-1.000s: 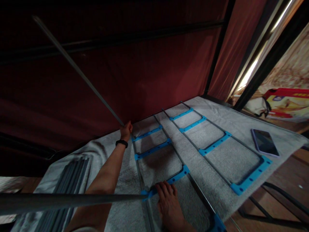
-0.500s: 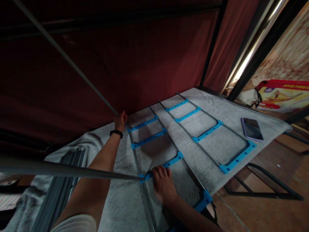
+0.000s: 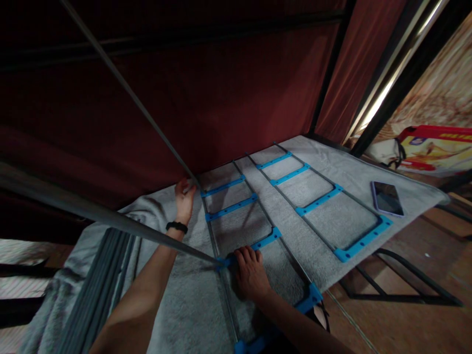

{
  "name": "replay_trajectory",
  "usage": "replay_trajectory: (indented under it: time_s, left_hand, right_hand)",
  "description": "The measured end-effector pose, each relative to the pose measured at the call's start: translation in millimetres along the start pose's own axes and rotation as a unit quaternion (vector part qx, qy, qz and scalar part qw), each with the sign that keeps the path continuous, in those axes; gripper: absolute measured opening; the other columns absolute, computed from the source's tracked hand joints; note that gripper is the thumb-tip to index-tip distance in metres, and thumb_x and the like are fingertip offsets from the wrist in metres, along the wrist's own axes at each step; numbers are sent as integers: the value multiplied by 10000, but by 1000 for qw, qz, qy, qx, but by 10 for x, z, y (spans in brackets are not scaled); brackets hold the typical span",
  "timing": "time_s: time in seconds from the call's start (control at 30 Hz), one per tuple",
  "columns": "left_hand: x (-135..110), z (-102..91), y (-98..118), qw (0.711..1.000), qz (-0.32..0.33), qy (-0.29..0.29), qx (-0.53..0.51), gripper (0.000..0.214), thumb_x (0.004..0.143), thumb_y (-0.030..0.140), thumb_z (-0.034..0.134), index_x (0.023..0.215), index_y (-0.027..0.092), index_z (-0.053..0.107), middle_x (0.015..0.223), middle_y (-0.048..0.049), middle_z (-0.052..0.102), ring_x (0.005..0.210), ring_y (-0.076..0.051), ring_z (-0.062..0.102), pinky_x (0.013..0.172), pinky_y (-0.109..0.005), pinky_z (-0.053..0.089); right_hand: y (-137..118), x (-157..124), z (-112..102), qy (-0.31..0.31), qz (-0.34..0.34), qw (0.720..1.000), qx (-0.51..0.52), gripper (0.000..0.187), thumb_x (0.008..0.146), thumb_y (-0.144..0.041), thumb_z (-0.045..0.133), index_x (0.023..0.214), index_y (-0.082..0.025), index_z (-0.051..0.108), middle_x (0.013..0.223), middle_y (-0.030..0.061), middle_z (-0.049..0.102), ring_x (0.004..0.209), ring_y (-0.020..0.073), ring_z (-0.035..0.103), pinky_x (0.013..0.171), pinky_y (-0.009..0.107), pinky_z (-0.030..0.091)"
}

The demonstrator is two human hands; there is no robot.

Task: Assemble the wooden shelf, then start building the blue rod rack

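My left hand (image 3: 185,197) is just left of the foot of a thin grey pole (image 3: 143,110), its fingers loosely bent and apart. That pole rises from the far corner of a frame of grey rods and blue plastic brackets. With its fingers wrapped over one blue bracket (image 3: 266,239), my right hand (image 3: 251,273) presses on the near part of the same frame. A second grey pole (image 3: 155,227) stands up from this bracket's left end and leans toward me. Beside it lies a similar frame with blue brackets (image 3: 320,200).
Both frames lie on a grey blanket (image 3: 191,305). A bundle of grey rods (image 3: 98,290) lies at the left, and a phone (image 3: 387,198) near the right edge. Behind is a dark red curtain (image 3: 236,103); a black metal frame (image 3: 398,295) stands below on the floor.
My left hand has let go of the far pole and opened beside it. The near pole stands more upright. My right hand stays on the bracket, and the view has shifted slightly.
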State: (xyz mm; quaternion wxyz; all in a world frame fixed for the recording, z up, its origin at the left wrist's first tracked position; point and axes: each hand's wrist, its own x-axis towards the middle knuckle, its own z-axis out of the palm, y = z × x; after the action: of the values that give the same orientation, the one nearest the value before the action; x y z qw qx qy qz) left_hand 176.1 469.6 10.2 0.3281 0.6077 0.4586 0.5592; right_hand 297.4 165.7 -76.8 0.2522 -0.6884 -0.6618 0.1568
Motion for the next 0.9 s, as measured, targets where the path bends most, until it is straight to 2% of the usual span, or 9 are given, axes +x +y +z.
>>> replay_trajectory:
  time_s: [0.1, 0.23, 0.3, 0.37, 0.47, 0.53, 0.63, 0.77, 0.9]
  left_hand:
    - [-740, -245, 70, 994, -55, -95, -2, 266, 820, 373, 575, 940, 163, 685, 985, -82, 690, 936, -206, 628, 836, -328, 494]
    - [-1761, -552, 133, 978, -137, -150, -43, 256, 780, 317, 611, 942, 148, 716, 982, -97, 719, 955, -236, 646, 919, -373, 488]
    - [-2136, -646, 172, 969, -180, -142, -87, 248, 759, 278, 605, 945, 157, 717, 979, -93, 729, 981, -244, 651, 944, -376, 479]
    - [-2375, -675, 224, 955, -196, -186, -120, 295, 725, 239, 623, 997, 164, 710, 1055, -94, 720, 1053, -246, 636, 994, -368, 449]
    - [-2509, -596, 287, 950, -199, -208, -120, 315, 754, 270, 661, 1053, 175, 679, 1119, -91, 694, 1074, -227, 621, 985, -344, 442]
    - [-2510, -491, 288, 963, -188, -174, -88, 260, 779, 342, 674, 976, 173, 668, 986, -67, 697, 956, -197, 631, 906, -315, 464]
    - [-2481, -322, 245, 976, -172, -128, -45, 296, 746, 449, 697, 813, 168, 633, 746, -13, 632, 728, -153, 580, 731, -271, 461]
    - [-2484, -116, 223, 977, -188, -96, -41, 435, 782, 560, 618, 594, 183, 510, 548, 36, 467, 546, -107, 441, 558, -240, 367]
    - [-2504, 47, 234, 974, -220, -6, -58, 527, 794, 584, 591, 502, 206, 368, 467, 62, 332, 461, -78, 304, 475, -244, 264]
  right_hand:
    - [9, -10, 34, 2, 1, 1000, -9, 466, 925, -288, 487, 1381, -192, 469, 1382, 101, 520, 1297, 283, 379, 1085, 459, 242]
    - [27, -16, 73, 2, -9, 999, -32, 484, 915, -261, 465, 1389, -163, 458, 1390, 117, 509, 1315, 288, 355, 1082, 474, 237]
    - [24, -15, 69, 0, -13, 999, -49, 494, 913, -266, 457, 1394, -153, 453, 1391, 127, 506, 1317, 290, 353, 1082, 481, 239]
    - [11, -14, 62, -3, -12, 998, -67, 498, 914, -276, 450, 1396, -151, 457, 1391, 129, 508, 1315, 293, 360, 1080, 485, 245]
    - [-9, -18, 77, -6, -7, 995, -99, 507, 928, -283, 417, 1413, -139, 452, 1412, 142, 500, 1324, 305, 364, 1080, 505, 248]
    - [-14, -25, 112, -8, -9, 993, -118, 518, 941, -296, 395, 1434, -142, 439, 1439, 148, 485, 1344, 318, 354, 1084, 528, 241]
    - [-5, -32, 172, -12, -29, 990, -136, 534, 964, -333, 364, 1472, -176, 407, 1470, 145, 467, 1374, 320, 341, 1096, 542, 232]
    - [18, -22, 203, -11, -66, 987, -149, 555, 965, -344, 374, 1488, -159, 390, 1465, 160, 471, 1387, 308, 338, 1143, 546, 165]
    - [33, -3, 198, 8, -82, 985, -150, 581, 938, -348, 441, 1483, -148, 403, 1439, 157, 493, 1374, 304, 352, 1182, 528, 79]
